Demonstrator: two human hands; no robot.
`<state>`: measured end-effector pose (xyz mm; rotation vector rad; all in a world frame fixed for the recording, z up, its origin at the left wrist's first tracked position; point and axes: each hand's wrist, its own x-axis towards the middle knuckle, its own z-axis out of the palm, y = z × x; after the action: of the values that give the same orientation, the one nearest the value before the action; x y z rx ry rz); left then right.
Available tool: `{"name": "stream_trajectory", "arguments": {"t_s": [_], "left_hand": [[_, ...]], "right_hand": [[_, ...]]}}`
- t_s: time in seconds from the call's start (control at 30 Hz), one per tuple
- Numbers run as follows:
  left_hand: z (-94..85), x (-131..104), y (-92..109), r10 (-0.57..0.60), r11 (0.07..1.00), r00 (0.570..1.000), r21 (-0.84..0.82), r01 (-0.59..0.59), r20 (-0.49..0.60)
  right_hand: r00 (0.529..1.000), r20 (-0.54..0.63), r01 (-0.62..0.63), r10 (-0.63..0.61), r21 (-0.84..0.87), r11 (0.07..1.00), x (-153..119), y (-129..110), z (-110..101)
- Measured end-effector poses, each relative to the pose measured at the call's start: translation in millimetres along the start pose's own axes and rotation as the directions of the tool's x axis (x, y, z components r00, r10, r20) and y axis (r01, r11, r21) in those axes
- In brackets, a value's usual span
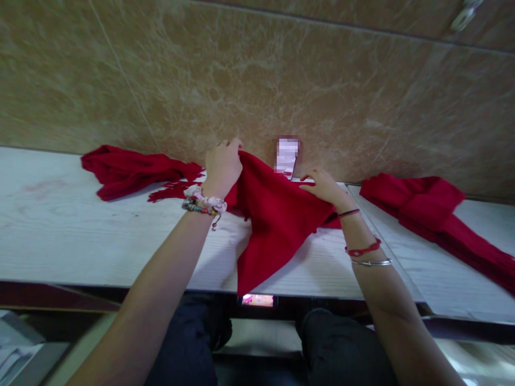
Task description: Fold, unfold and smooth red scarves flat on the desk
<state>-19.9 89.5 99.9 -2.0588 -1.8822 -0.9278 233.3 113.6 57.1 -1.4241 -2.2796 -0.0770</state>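
Observation:
A red cloth [277, 214] hangs partly raised over the white table, its lower corner reaching the front edge. My left hand [224, 163] pinches its upper left corner, fingers closed. My right hand [322, 187] lies at the cloth's right side, thumb and fingers apart, its palm over the fabric. Left of my left hand lies a second red cloth [132, 169], bunched up, with fringe near my wrist. A folded red cloth [426, 201] rests at the right.
A phone [287, 156] leans against the brown marbled wall [225, 75] behind the table [80, 236]. Another lit screen [257, 300] shows under the front edge. A seam crosses the tabletop at the right. Grey boxes [28, 354] stand at the lower left.

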Motion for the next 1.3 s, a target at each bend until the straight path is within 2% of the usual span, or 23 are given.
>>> {"name": "stream_trajectory", "arguments": {"t_s": [0.07, 0.13, 0.17, 0.23, 0.3, 0.37, 0.43, 0.53, 0.7, 0.8, 0.9, 1.0, 1.07, 1.13, 1.2, 1.23, 1.27, 1.3], "left_hand": [[6.2, -3, 0, 0.03, 0.998, 0.998, 0.045, -0.032, 0.059], [17.8, -7, 5, 0.144, 0.989, 0.975, 0.019, -0.149, 0.166], [24.7, -8, 8, 0.219, 0.975, 0.945, -0.012, -0.223, 0.242], [37.9, -11, 15, 0.346, 0.936, 0.854, -0.075, -0.345, 0.388], [48.0, -14, 20, 0.411, 0.904, 0.773, -0.108, -0.414, 0.484], [53.6, -16, 23, 0.428, 0.891, 0.739, -0.105, -0.442, 0.52], [54.8, -17, 23, 0.419, 0.892, 0.748, -0.078, -0.446, 0.514], [51.3, -14, 21, 0.384, 0.912, 0.805, -0.05, -0.407, 0.453], [34.8, -4, 17, 0.329, 0.944, 0.915, -0.055, -0.326, 0.233], [20.5, -1, 12, 0.211, 0.977, 0.973, -0.041, -0.208, 0.097], [11.5, -2, 3, 0.051, 0.998, 0.998, -0.026, -0.05, 0.043], [13.5, -3, -5, -0.016, 0.999, 0.996, 0.048, 0.012, 0.085], [19.6, -4, -5, 0.083, 0.996, 0.987, 0.032, -0.088, 0.137], [27.1, -6, 0, 0.285, 0.958, 0.932, -0.091, -0.271, 0.226], [34.1, -7, 10, 0.471, 0.879, 0.823, -0.247, -0.407, 0.317], [36.7, -8, 15, 0.514, 0.854, 0.786, -0.289, -0.431, 0.345], [38.4, -7, 19, 0.525, 0.848, 0.774, -0.3, -0.437, 0.354], [38.9, -6, 23, 0.513, 0.855, 0.788, -0.287, -0.432, 0.341]], "right_hand": [[0.998, 0.056, 0.004, -0.001, -0.043, 0.999, -2, -1, 4], [0.991, 0.136, 0.0, 0.013, -0.096, 0.995, -3, -5, 7], [0.984, 0.174, -0.01, 0.033, -0.127, 0.992, -3, -7, 7], [0.973, 0.214, -0.043, 0.086, -0.196, 0.98, -3, -10, 7], [0.969, 0.218, -0.058, 0.113, -0.245, 0.968, -4, -11, 6], [0.971, 0.215, -0.048, 0.104, -0.251, 0.967, -4, -10, 5], [0.976, 0.194, -0.051, 0.097, -0.233, 0.971, -5, -7, 3], [0.984, 0.146, -0.066, 0.106, -0.254, 0.965, -6, -2, 3], [0.986, 0.146, -0.038, 0.077, -0.251, 0.967, -2, 1, 2], [0.999, 0.025, -0.035, 0.038, -0.129, 0.991, 2, -2, -4], [0.996, -0.009, 0.093, -0.093, 0.0, 0.996, 1, -7, -11], [0.989, 0.068, 0.135, -0.133, -0.023, 0.991, -2, -11, -10], [0.993, 0.077, 0.098, -0.093, -0.057, 0.994, -2, -14, -7], [0.997, 0.016, 0.077, -0.076, -0.036, 0.996, 1, -16, -5], [0.993, -0.083, 0.088, -0.086, 0.026, 0.996, 5, -19, -5], [0.987, -0.133, 0.098, -0.09, 0.056, 0.994, 6, -19, -6], [0.98, -0.178, 0.107, -0.091, 0.079, 0.991, 8, -20, -7], [0.972, -0.217, 0.111, -0.088, 0.094, 0.989, 9, -19, -9]]}}
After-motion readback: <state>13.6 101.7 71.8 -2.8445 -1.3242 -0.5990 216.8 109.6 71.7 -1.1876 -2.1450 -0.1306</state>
